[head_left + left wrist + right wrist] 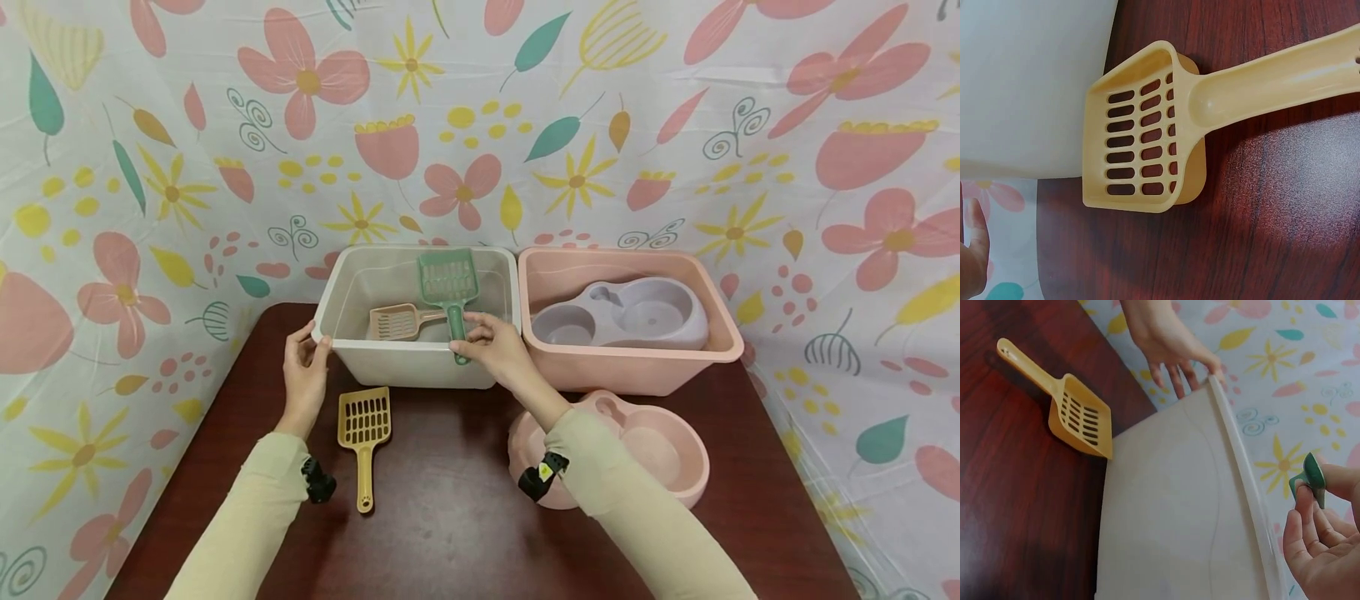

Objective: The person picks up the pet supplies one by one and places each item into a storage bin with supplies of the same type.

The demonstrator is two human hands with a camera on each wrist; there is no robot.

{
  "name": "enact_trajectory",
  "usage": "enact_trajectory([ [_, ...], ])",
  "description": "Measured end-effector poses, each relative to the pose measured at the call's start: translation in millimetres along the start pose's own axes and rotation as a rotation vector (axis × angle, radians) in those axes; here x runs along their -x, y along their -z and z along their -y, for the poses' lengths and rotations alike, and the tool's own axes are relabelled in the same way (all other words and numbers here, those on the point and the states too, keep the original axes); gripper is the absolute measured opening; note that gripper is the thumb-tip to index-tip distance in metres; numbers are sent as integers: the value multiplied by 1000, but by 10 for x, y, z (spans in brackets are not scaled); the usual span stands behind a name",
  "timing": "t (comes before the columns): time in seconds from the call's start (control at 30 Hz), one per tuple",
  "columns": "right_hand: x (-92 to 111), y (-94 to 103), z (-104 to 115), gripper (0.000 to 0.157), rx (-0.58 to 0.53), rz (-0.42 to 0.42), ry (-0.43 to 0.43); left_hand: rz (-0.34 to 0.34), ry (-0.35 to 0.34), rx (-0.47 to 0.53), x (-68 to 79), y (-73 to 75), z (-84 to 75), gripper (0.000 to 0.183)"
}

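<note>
My right hand (491, 346) pinches the handle of a green litter scoop (448, 279), its slotted head over the white litter box (405, 367). In the right wrist view the end of that green handle sits between thumb and fingers. Inside the white box lies a beige litter scoop (395, 322). At the box's left front corner, my left hand (303, 379) touches the rim with loosely spread fingers. A yellow litter scoop (1141, 140) lies on the table below it, with its head toward the white box.
Against the right side of the white box stands a pink litter box (600, 367) holding a grey double pet bowl (667, 312). A pink double bowl (690, 467) rests on the dark table (442, 525), partly under my right forearm. Patterned cloth (555, 108) hangs behind.
</note>
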State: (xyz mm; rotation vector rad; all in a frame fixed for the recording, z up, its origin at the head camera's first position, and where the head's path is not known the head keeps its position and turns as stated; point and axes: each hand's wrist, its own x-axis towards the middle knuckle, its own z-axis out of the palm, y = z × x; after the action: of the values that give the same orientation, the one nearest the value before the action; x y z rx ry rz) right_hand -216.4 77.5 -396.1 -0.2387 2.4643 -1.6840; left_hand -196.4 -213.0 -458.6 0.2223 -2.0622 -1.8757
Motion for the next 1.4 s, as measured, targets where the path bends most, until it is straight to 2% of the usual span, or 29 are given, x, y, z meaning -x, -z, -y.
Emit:
enact_trajectory([
  [0.23,-112,37,14,56,67,-13,12,-19,-4,-12,-144,29,322,46],
  [0.5,-213,97,1,56,136,10,17,-25,15,-30,-98,40,326,46],
  [0.7,-304,144,-70,57,144,1,-27,-11,23,-40,-65,54,337,48],
  [0.87,-367,111,-130,60,146,3,-49,-18,35,-37,-38,76,362,48],
  [1.4,-444,11,-127,57,185,-51,-9,-1,10,-35,-84,46,318,47],
])
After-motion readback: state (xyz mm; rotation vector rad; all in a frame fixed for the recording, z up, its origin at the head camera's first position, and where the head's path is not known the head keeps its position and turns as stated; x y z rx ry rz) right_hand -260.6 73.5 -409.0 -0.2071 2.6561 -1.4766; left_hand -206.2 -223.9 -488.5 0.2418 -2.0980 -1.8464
